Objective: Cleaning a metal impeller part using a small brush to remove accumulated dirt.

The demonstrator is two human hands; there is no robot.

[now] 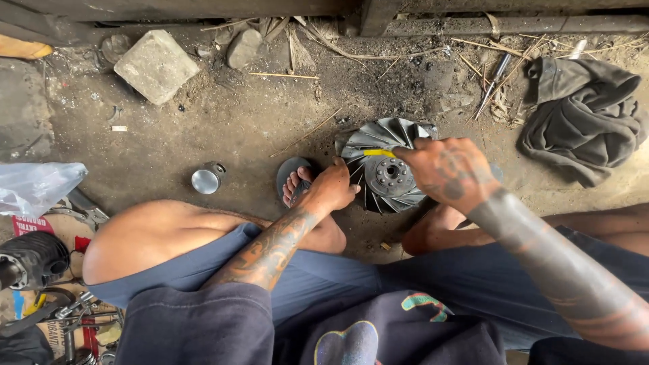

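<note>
From the head camera, a round finned metal disc lies flat on the dirt ground between the person's feet, its bolted hub facing up toward the camera and its curved blades fanning outward all round. Being circular, it has no long axis of its own. The yellow-handled tool laid across the top of the disc runs roughly level, left to right; its working tip is hidden, so which end points where cannot be told.

The left hand rests at the disc's left rim, fingers curled against the blades; whether they clamp the edge or only steady it is hard to make out. The right hand covers the disc's right side, fingers closed around the yellow tool, and it hides the blades beneath.

Left of the disc, a sandalled foot touches the ground, and farther left sits a small shiny metal cylinder. Well above and left of the disc lies a grey stone block. To the disc's upper right, a dark crumpled cloth lies apart from it. Tools at the lower left corner are cut off and unclear.
</note>
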